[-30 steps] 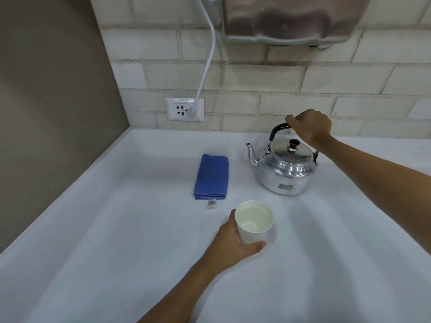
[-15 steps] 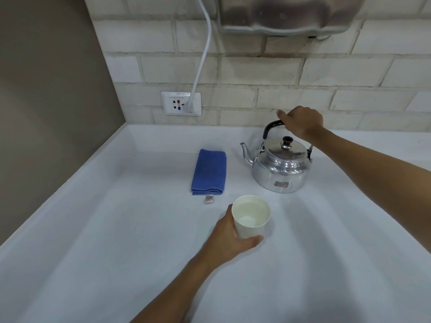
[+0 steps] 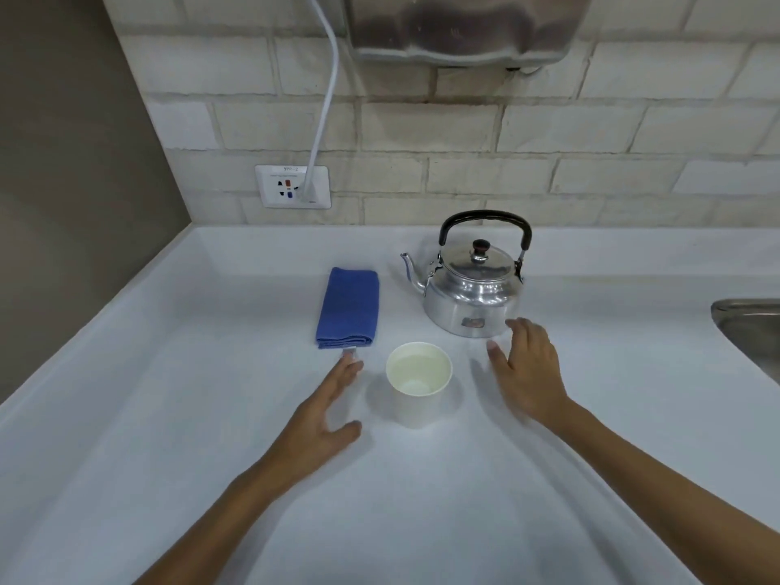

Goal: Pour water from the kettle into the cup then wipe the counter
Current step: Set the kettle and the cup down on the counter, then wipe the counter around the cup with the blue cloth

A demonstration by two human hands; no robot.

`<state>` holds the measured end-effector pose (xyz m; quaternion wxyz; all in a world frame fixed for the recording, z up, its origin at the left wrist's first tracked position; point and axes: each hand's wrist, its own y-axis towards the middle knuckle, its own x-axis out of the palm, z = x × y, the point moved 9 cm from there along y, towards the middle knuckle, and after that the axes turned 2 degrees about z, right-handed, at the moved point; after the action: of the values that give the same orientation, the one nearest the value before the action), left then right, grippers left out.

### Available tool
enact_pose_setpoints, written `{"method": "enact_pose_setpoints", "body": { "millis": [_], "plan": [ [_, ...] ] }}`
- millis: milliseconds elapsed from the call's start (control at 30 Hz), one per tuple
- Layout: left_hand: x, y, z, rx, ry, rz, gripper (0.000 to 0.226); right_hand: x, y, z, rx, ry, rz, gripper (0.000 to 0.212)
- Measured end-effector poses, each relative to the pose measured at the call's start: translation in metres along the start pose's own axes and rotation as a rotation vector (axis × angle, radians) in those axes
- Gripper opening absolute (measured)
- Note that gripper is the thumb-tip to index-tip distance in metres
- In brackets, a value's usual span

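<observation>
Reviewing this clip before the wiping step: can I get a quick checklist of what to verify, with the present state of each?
1. Kettle set down upright on the counter: ok.
2. Cup upright and holding water: ok.
3. Right hand off the kettle, open: ok.
4. Left hand off the cup, open: ok.
5. Blue cloth folded, within reach just beyond the left fingertips, not yet picked up: ok.
6. Spilled water on the counter to wipe: cannot tell.

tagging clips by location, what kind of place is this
Likely a kitchen or pantry counter: a metal kettle on a white counter, a sink edge at right, brick-tile wall with a socket.
</observation>
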<state>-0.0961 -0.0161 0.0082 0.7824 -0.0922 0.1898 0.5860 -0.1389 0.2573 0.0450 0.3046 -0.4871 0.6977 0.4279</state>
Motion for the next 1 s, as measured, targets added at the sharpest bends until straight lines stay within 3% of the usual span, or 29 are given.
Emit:
{"method": "enact_pose_setpoints", "body": {
  "millis": [67, 167, 367, 567, 767, 1000],
  "plan": [
    [-0.025, 0.006, 0.003, 0.013, 0.024, 0.118, 0.071, 0.027, -0.017, 0.015, 0.046, -0.138, -0.150, 0.060],
    [-0.049, 0.028, 0.008, 0.016, 0.097, 0.214, 0.057, 0.048, -0.025, 0.022, 0.029, -0.316, -0.231, 0.068],
    [-0.057, 0.109, 0.004, 0.026, 0.447, 0.175, 0.052, 0.055, -0.023, 0.027, 0.027, -0.331, -0.241, 0.067],
    [-0.048, 0.185, -0.032, -0.120, 0.942, 0.069, 0.055, 0.055, -0.023, 0.027, 0.026, -0.315, -0.219, 0.068],
    [-0.040, 0.216, -0.058, -0.245, 0.898, 0.112, 0.056, 0.058, -0.023, 0.028, 0.039, -0.300, -0.212, 0.069],
    [-0.005, 0.213, -0.046, -0.131, 0.960, -0.003, 0.053, 0.056, -0.022, 0.028, 0.028, -0.299, -0.193, 0.070]
  ]
}}
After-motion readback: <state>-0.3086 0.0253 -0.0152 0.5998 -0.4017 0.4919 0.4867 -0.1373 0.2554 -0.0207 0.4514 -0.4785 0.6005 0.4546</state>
